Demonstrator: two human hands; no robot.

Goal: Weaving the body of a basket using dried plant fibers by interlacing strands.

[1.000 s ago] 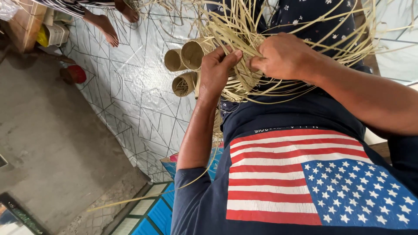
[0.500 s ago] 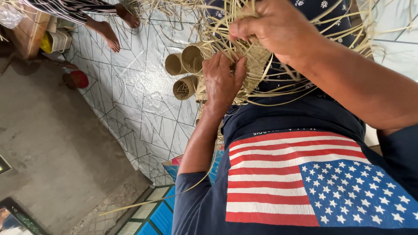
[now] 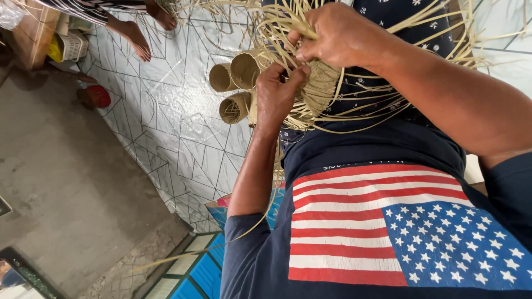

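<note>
A half-woven basket of pale straw strips (image 3: 324,91) rests on my lap, with loose strips fanning out around it. My left hand (image 3: 277,88) grips its near edge, thumb and fingers pinching the weave. Just above, my right hand (image 3: 338,39) is closed on a bundle of the loose strips at the top of the weave. The two hands nearly touch. My dark shirt with a striped and starred flag print (image 3: 388,227) fills the lower right.
Three finished woven straw cylinders (image 3: 235,83) lie on the white geometric-patterned floor mat (image 3: 166,127) left of my hands. Another person's bare feet (image 3: 138,41) are at the top left. A red round object (image 3: 98,95), a small white basket (image 3: 69,47) and blue tiles (image 3: 202,271) are also here.
My right hand has moved up and left over the weave, taking a bundle of strips. My left hand has shifted up to pinch the basket's edge under it.
</note>
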